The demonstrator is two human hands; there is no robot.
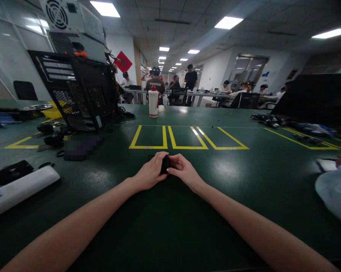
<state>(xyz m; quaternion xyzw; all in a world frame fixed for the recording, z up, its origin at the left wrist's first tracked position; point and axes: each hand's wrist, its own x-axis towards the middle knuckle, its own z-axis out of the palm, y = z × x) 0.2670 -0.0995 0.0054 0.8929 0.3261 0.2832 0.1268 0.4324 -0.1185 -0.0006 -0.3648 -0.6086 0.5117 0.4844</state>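
Both hands meet over the green table [170,226], just in front of the yellow tape outlines. Between them is a small black rounded object [165,164]; its kind cannot be made out. My left hand [150,172] wraps round its left side and top, fingers closed. With thumb and fingers, my right hand [185,172] pinches it from the right. The fingers hide much of the object. A thin dark edge shows behind the left hand, too covered to name.
Yellow tape outlines [148,147] mark the table ahead. Behind them stands a white bottle with a red lid [153,102]. An open computer case [88,90], cables and a white long box [23,190] are on the left. A person's sleeve [336,189] is at right.
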